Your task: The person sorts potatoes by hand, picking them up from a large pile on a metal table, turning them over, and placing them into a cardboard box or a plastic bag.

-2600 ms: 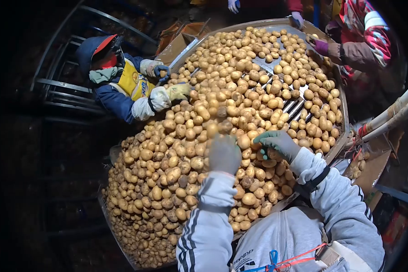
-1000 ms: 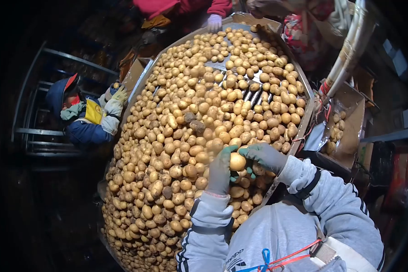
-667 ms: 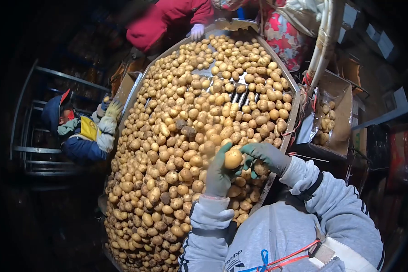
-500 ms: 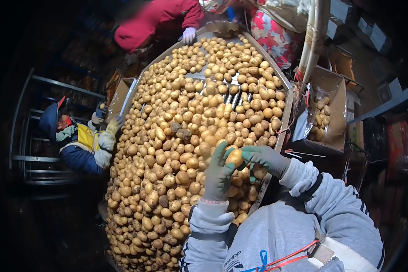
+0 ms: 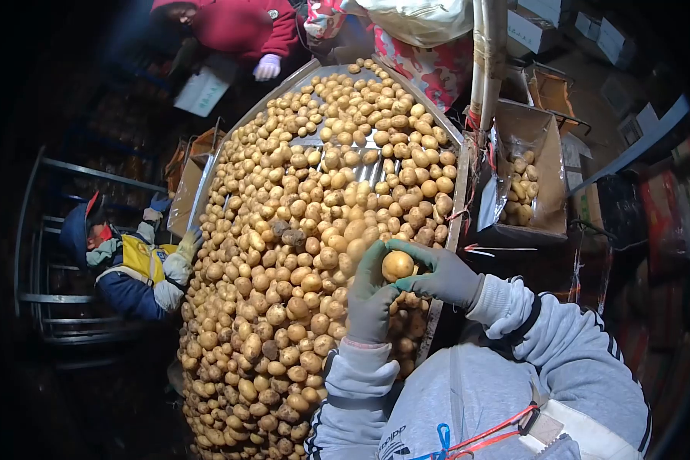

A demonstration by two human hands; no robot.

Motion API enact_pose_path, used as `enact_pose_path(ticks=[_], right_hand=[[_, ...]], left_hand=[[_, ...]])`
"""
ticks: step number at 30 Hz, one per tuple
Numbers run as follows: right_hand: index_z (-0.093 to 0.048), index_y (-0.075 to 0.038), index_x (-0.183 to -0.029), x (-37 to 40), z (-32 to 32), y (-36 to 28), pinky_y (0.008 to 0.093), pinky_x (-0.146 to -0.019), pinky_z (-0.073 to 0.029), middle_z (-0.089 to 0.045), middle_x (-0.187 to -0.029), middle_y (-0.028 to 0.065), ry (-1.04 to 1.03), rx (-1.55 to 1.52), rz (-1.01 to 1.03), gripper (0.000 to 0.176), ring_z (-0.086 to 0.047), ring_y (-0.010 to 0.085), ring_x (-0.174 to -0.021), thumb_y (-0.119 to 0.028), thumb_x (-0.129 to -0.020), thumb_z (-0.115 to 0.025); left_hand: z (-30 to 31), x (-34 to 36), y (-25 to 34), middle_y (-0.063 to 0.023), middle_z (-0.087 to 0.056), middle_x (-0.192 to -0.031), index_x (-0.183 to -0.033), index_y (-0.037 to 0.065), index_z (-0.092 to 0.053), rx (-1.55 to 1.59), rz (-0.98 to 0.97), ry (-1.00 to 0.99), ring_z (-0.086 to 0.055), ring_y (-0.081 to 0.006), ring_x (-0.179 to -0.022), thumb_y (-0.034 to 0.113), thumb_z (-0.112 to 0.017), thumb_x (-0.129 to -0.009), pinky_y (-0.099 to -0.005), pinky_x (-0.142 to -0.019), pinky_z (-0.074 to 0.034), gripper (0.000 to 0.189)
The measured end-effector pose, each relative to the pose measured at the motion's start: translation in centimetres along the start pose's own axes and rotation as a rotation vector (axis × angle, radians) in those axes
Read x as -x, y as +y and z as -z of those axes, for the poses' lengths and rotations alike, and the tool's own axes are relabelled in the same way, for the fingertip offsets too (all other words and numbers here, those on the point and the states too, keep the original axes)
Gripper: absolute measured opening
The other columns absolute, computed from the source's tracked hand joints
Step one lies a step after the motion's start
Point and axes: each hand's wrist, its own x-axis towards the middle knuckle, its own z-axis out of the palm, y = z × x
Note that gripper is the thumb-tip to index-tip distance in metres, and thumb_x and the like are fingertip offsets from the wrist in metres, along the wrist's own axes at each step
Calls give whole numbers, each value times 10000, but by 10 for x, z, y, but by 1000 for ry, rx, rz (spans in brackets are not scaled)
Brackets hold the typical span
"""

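Both my hands wear grey-green gloves and meet over the near right part of the potato heap. A pale yellow potato point(image 5: 397, 265) sits between them, ringed by their fingers. My left hand point(image 5: 371, 303) curves round its left side with the thumb below. From the right, my right hand point(image 5: 442, 277) closes round it with its fingers above and thumb below. Under and beyond the hands, a deep heap of loose potatoes point(image 5: 284, 268) covers the metal sorting table point(image 5: 451, 195). Two dark, dirt-caked potatoes point(image 5: 287, 232) lie left of my hands.
A lined cardboard box point(image 5: 548, 165) with potatoes stands to the right beside a wrapped pole point(image 5: 484, 69). At left, a person in a yellow vest point(image 5: 147, 253) works near a metal rack point(image 5: 29, 253). A person in red point(image 5: 253, 31) and another in patterned clothing point(image 5: 425, 65) stand at the far end.
My view has shifted, so the table sits further left. My hands have drawn closer round the potato; a second potato under my right hand no longer shows. The person in red has withdrawn a gloved hand from the potatoes.
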Motion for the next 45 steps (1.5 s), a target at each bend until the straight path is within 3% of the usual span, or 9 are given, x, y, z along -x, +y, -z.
enact_pose_path(ticks=[8, 14, 19, 26, 28, 32, 38, 41, 45], right_hand=[[-564, -19, -1503, 11, 25, 6, 279, -971, -556, -726, -1258, 70, -60, -459, -170, 639, -685, 132, -1126, -235, -958, -817], [-614, -19, -1413, 42, 82, 29, 327, -587, -628, -749, -1117, 103, 137, -577, -323, 474, -739, 191, -707, -271, -1025, -714], [-659, -36, -1346, 90, 122, 41, 317, -592, -620, -733, -1054, 80, 224, -461, -415, 452, -716, 177, -659, -347, -1022, -710], [-641, -14, -1345, 140, 188, 72, 364, -532, -639, -769, -1049, 156, 535, -507, -429, 427, -741, 250, -634, -240, -995, -739], [-665, -8, -1277, 128, 237, 60, 398, -489, -614, -758, -1018, 164, 632, -502, -357, 349, -719, 288, -576, -224, -1008, -717], [-666, -146, -1347, 76, 440, 39, 424, -774, -613, -748, -1132, 92, 693, -462, -197, 404, -716, 240, -896, -334, -999, -752], [-628, -54, -1347, 61, 367, 46, 488, -678, -653, -735, -1154, 122, 658, -460, -289, 396, -750, 318, -1054, -205, -1001, -749], [-704, -62, -1254, 65, 295, 67, 418, -628, -643, -747, -938, 129, 477, -539, -417, 342, -743, 283, -695, -320, -1030, -702], [-718, -39, -1256, 37, 219, 87, 353, -538, -631, -737, -901, 115, 357, -597, -540, 331, -744, 250, -647, -296, -1054, -664]], left_hand=[[-28, 9, 15, -161, -568, -1507, -1571, -26, -454, -324, -29, -89, -590, -244, -1349, -42, -705, -940, -369, -1156, -481, 679], [21, 6, 13, -123, -601, -1407, -1494, -30, -554, -655, -170, 151, -607, -206, -1225, -6, -674, -934, -324, -1009, -530, 573], [103, 5, 27, -239, -599, -1428, -1406, -41, -594, -1317, -321, 311, -566, -392, -1339, 42, -735, -893, -451, -1152, -440, 539], [97, 9, 27, -243, -543, -1501, -1481, -1, -540, -1540, -238, 342, -495, -409, -1418, 35, -758, -804, -483, -1210, -387, 712], [93, 2, 22, -247, -532, -1501, -1500, 2, -517, -1538, -173, 332, -492, -418, -1414, 43, -769, -797, -484, -1210, -388, 749], [94, -2, 15, -259, -518, -1515, -1503, -2, -511, -1550, -171, 323, -485, -426, -1423, 47, -768, -806, -486, -1208, -393, 745], [96, -8, 11, -273, -505, -1541, -1514, -5, -512, -1509, -191, 321, -465, -430, -1452, 56, -775, -818, -489, -1219, -384, 747], [107, -6, 4, -297, -532, -1512, -1506, -33, -513, -1514, -287, 313, -461, -465, -1440, 139, -768, -849, -528, -1244, -340, 725], [87, 9, 27, -287, -514, -1526, -1527, -41, -477, -1663, -337, 323, -448, -482, -1438, 257, -759, -878, -544, -1251, -329, 768]])
